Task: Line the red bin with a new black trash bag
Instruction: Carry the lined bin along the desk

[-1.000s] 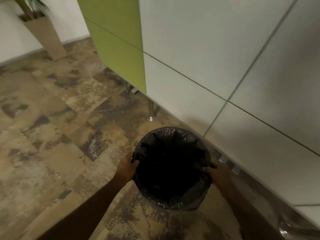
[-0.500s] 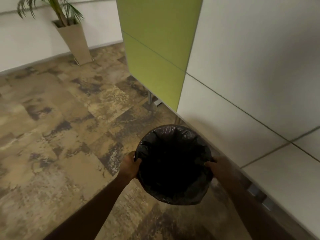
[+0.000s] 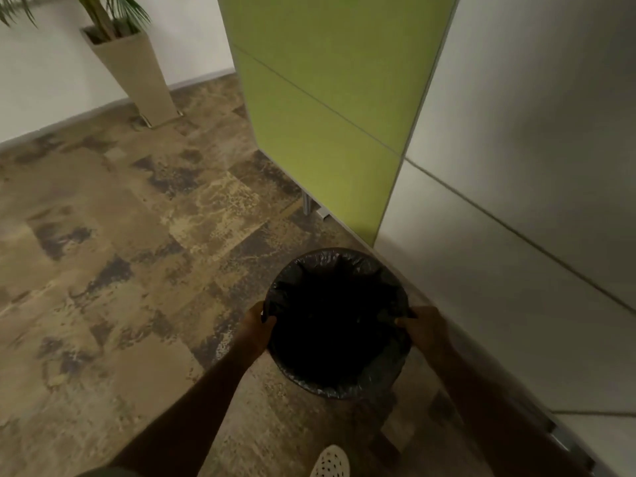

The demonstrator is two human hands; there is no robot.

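A round bin sits in front of me, its mouth and rim wrapped in a black trash bag [image 3: 339, 325]. The bag's folded edge covers the rim all the way round, so the bin's red wall is hidden. My left hand [image 3: 258, 327] grips the rim on the left side. My right hand [image 3: 421, 325] grips the rim on the right side. Both hold the bin at its lined edge, above the floor beside the partition wall.
A green partition panel [image 3: 327, 108] and grey panels [image 3: 523, 208] stand close on the right, on metal feet [image 3: 309, 208]. A potted palm in a tall beige planter [image 3: 137, 70] stands by the far wall. My white shoe [image 3: 329, 462] shows at the bottom. Mottled brown floor spreads to the left.
The view has swung left and forward along the partition: the green panel and the planter have come closer. Both hands keep the same grip on the lined bin.
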